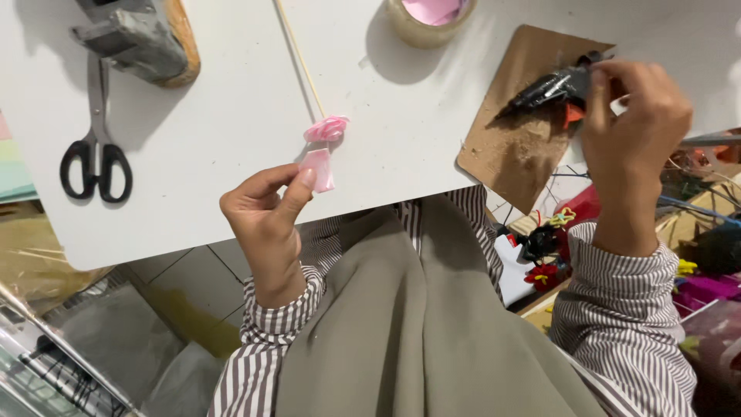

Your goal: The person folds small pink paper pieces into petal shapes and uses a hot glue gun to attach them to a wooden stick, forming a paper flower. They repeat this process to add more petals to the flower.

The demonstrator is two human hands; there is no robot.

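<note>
A: What is the left hand point(266, 212) holding?

B: A small pink petal point(319, 170), a bit of ribbon or thin fabric. It is pinched between thumb and forefinger over the near edge of the white table point(231, 108), just below a half-made pink rose point(326, 128) on the end of a thin wooden stick point(299, 58).

A: How would that petal handle?

B: I judge it very light, soft and limp, and likely slick if it is satin. It would crease or slip easily, so a hold at its lower edge, as here, leaves the top free. The rose looks delicate too; the stick is the stiff part to hold it by.

A: And the pose of that hand?

B: The palm faces the person, the wrist is bent up, and the other fingers are curled in. The striped sleeve point(278, 309) comes up from the lap.

A: The right hand point(629, 116)?

B: It is well apart, to the right, closed around a black glue gun point(552, 89). The nozzle points left over a brown board point(525, 131) that lies on the table. The fingers wrap the handle from above, and the wrist is straight.

A: What else is about?

B: Black-handled scissors point(96, 166) lie at the left, with a grey tool point(139, 35) above them. A tape roll point(428, 19) sits at the top edge. Coloured craft bits point(556, 255) lie in a box below the table on the right.
</note>
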